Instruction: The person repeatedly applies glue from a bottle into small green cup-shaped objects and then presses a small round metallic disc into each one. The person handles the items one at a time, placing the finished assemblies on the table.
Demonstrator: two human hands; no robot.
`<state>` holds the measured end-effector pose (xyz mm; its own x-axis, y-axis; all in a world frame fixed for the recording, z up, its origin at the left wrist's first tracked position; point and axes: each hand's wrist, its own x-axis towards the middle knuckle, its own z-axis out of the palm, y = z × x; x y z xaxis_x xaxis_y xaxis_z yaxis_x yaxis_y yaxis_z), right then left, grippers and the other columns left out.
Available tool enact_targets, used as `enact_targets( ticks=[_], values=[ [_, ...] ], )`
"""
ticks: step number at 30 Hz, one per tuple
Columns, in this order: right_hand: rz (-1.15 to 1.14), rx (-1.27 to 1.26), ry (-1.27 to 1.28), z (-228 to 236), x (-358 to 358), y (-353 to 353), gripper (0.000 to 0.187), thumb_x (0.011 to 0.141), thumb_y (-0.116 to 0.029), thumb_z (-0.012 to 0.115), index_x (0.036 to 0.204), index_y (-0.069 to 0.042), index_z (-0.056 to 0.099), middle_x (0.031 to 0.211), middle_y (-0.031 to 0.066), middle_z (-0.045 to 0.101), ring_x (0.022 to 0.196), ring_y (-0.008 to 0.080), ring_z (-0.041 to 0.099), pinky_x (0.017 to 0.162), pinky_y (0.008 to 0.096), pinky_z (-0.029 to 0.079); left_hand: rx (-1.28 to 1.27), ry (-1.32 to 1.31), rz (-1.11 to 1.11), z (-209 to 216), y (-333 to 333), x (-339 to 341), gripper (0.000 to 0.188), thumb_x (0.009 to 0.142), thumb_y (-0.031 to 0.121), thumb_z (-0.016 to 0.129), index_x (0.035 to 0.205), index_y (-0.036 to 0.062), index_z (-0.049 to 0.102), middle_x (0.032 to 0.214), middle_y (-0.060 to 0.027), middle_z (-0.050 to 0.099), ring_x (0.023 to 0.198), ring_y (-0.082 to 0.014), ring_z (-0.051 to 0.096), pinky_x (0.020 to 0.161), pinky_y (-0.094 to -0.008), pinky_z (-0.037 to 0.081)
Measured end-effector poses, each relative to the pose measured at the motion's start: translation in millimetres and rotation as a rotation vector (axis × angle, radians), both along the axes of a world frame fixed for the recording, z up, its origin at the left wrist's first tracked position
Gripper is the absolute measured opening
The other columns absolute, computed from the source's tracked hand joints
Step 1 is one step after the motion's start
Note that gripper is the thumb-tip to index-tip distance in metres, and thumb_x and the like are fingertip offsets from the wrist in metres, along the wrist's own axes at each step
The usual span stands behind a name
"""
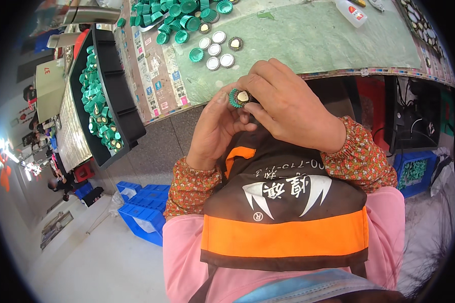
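At the table's near edge my two hands meet. Between the fingertips of my left hand [211,123] is a small green fluted cup [233,99]. My right hand [290,108] pinches a dark round piece with a pale centre [243,96] against that cup. The piece seems to sit partly in the cup; fingers hide its far side. Just beyond my hands on the green mat lie several silver round pieces [214,49], a dark round piece with a pale top [235,43] and a green fluted cup [196,54].
A heap of green fluted cups [174,15] lies at the back left of the table [298,43]. Left of it, a black bin [129,96] holds many filled green cups. A white bottle [351,14] and a tray of pale pieces [419,22] are at the back right. Blue crates [146,207] stand below.
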<state>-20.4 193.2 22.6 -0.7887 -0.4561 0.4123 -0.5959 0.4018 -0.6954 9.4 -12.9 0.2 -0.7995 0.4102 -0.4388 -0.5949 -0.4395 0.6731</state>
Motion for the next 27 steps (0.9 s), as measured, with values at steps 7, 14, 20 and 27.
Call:
enact_targets(
  ticks=[7,14,20,27],
  values=[
    [-0.008,0.025,-0.05,-2.4,2.1,1.6,0.031,0.076,-0.003,0.07,0.104,-0.001,0.058,0.096,0.0139,0.053,0.091,0.0338,0.054,0.079,0.0424,0.046,-0.06,0.002,-0.027,3.6,1.8,1.7,0.054,0.106,0.032,0.046,0.146,-0.003,0.041,0.111,-0.0062,0.06,0.091,-0.0132,0.061,0.083,-0.0342,0.063],
    [-0.012,0.018,-0.012,-5.6,1.8,0.5,0.023,0.074,-0.005,0.068,0.092,-0.001,0.055,0.092,0.0142,0.054,0.088,0.033,0.054,0.076,0.0421,0.047,-0.064,-0.01,-0.043,0.7,0.6,2.2,0.055,0.106,0.034,0.048,0.146,-0.0026,0.042,0.109,-0.006,0.06,0.089,-0.013,0.062,0.082,-0.0339,0.062],
    [-0.008,0.009,-0.018,-5.5,2.0,0.9,0.022,0.073,-0.005,0.069,0.09,-0.001,0.055,0.092,0.0141,0.054,0.088,0.033,0.054,0.076,0.0417,0.047,-0.064,-0.027,-0.039,-0.7,1.9,2.6,0.052,0.105,0.035,0.05,0.142,-0.0019,0.045,0.109,-0.0063,0.061,0.089,-0.0133,0.062,0.082,-0.0339,0.062],
    [0.002,0.03,-0.001,-5.5,2.8,1.2,0.022,0.073,-0.005,0.07,0.09,0.0,0.056,0.093,0.0137,0.054,0.088,0.0324,0.054,0.077,0.0411,0.048,-0.14,0.053,-0.025,-0.7,8.2,6.8,0.047,0.107,0.033,0.048,0.139,-0.0011,0.047,0.109,-0.0072,0.062,0.091,-0.0143,0.064,0.081,-0.0334,0.062]
  ],
)
